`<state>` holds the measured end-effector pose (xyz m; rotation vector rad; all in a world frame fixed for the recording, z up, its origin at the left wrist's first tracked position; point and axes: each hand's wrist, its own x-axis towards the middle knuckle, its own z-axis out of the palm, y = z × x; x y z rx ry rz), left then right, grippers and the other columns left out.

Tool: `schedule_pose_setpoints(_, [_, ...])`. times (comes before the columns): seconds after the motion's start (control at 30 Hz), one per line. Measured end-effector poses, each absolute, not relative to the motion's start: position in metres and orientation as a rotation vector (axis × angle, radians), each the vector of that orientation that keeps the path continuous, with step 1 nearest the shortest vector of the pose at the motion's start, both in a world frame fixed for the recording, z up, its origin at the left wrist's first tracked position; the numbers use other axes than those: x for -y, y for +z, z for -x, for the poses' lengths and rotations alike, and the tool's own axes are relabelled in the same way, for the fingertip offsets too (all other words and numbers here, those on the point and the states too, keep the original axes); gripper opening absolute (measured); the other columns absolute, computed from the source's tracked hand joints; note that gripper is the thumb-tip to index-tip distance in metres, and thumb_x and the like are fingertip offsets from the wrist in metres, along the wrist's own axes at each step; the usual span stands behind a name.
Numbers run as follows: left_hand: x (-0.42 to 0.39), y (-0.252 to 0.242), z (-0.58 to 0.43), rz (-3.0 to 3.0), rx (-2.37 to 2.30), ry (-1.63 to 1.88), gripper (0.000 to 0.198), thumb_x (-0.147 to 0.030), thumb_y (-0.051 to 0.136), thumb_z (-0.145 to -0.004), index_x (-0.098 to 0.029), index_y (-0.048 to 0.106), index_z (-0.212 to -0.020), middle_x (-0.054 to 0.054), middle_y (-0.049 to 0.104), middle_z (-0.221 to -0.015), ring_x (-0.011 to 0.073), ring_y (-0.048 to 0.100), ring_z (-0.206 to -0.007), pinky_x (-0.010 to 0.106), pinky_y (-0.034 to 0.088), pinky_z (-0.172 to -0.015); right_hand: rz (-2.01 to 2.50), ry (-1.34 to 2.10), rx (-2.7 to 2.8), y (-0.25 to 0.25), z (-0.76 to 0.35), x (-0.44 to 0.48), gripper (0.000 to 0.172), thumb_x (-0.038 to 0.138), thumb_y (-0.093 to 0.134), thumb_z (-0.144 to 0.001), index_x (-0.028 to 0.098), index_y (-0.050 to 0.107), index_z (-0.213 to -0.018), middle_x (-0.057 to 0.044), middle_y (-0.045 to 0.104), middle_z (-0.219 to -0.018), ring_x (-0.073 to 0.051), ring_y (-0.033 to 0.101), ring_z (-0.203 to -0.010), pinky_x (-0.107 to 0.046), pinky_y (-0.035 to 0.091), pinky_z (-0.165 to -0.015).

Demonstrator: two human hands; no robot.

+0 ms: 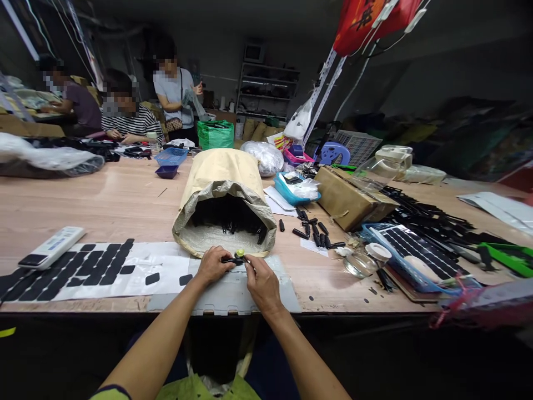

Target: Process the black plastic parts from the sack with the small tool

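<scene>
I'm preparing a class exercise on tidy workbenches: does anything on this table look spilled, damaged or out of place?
Nothing looks clearly damaged, but it's untidy: black parts lie scattered at mixed angles right of the sack, and small dark scraps sit loose near the front edge of the table.

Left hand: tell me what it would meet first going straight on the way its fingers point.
Beyond the black piece it holds, the left hand would probably meet the yellow thing first, with the right hand just past it; depth is unclear.
</scene>
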<state>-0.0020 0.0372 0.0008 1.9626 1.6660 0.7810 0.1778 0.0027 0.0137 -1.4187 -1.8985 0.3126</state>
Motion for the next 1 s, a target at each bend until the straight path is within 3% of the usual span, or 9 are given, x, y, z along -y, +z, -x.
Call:
schedule_pose_setpoints(0.23, [-0.038, 0.002, 0.002, -1.951, -1.662, 0.762, 0.013, -0.031, 0.073, -0.076, -0.025, 0.075, -0.087, 0.001, 0.067, -0.086, 0.0200, 0.055, -0.091, 0.032, 0.039, -0.082, 1.451, 0.293, 1.943, 0.011, -0.178, -0.008, 0.029, 0.024, 0.043, -0.093, 0.023, 0.066, -0.111, -0.004, 0.069, -0.103, -0.016, 0.063, -0.096, -0.025, 0.046, -0.084])
schedule_pose_setpoints(0.57, [-0.037, -0.002, 0.004, -1.996, -1.661, 0.750, 0.014, -0.032, 0.070, -0.076, -0.025, 0.073, -0.087, 0.001, 0.066, -0.087, 0.0211, 0.055, -0.090, 0.033, 0.039, -0.079, 1.662, -0.111, 2.052, -0.011, -0.216, -0.048, 0.025, 0.018, 0.050, -0.090, 0.021, 0.067, -0.107, -0.005, 0.067, -0.095, -0.018, 0.056, -0.088, -0.028, 0.040, -0.079])
schedule_pose_setpoints(0.73, [-0.033, 0.007, 0.002, -2.003, -1.632, 0.818, 0.012, -0.032, 0.066, -0.080, -0.021, 0.069, -0.085, 0.002, 0.066, -0.088, 0.0209, 0.055, -0.090, 0.033, 0.040, -0.081, 1.714, -0.158, 2.084, -0.017, -0.215, -0.046, 0.023, 0.022, 0.049, -0.092, 0.021, 0.064, -0.109, -0.006, 0.063, -0.097, -0.019, 0.053, -0.089, -0.029, 0.036, -0.076])
schedule_pose_setpoints(0.9, [0.049, 0.020, -0.008, -2.014, -1.419, 0.932, 0.017, -0.036, 0.058, -0.087, -0.021, 0.066, -0.094, 0.005, 0.068, -0.091, 0.0195, 0.058, -0.086, 0.031, 0.043, -0.080, 1.758, -0.139, 2.077, -0.013, -0.212, -0.046, 0.022, 0.023, 0.050, -0.092, 0.021, 0.062, -0.110, -0.006, 0.062, -0.099, -0.019, 0.052, -0.090, -0.029, 0.035, -0.076])
schedule_pose_setpoints(1.0, [0.112, 0.005, -0.013, -2.076, -1.218, 0.599, 0.019, -0.038, 0.059, -0.086, -0.026, 0.068, -0.098, 0.001, 0.070, -0.087, 0.0177, 0.061, -0.081, 0.029, 0.043, -0.080, 1.781, -0.150, 2.074, -0.013, -0.211, -0.046, 0.023, 0.022, 0.049, -0.092, 0.021, 0.062, -0.111, -0.006, 0.061, -0.099, -0.019, 0.051, -0.090, -0.030, 0.034, -0.075])
